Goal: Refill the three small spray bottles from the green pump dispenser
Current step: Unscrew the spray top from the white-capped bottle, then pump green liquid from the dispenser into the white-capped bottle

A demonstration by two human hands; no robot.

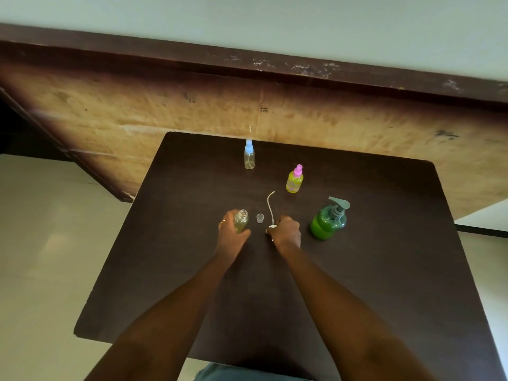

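Holding open bottle and spray head

Dark brown square wooden table, and standing on it: a small clear spray bottle with a blue top near the far edge, a yellow-green spray bottle with a pink top closer in, a green pump dispenser nearer still on the right, and a tiny clear plastic cap mid-table.

We stretch both forearms forward, converging. Our left grip curls round the open spray bottle; our right grip, knuckles up, pinches a white spray head.
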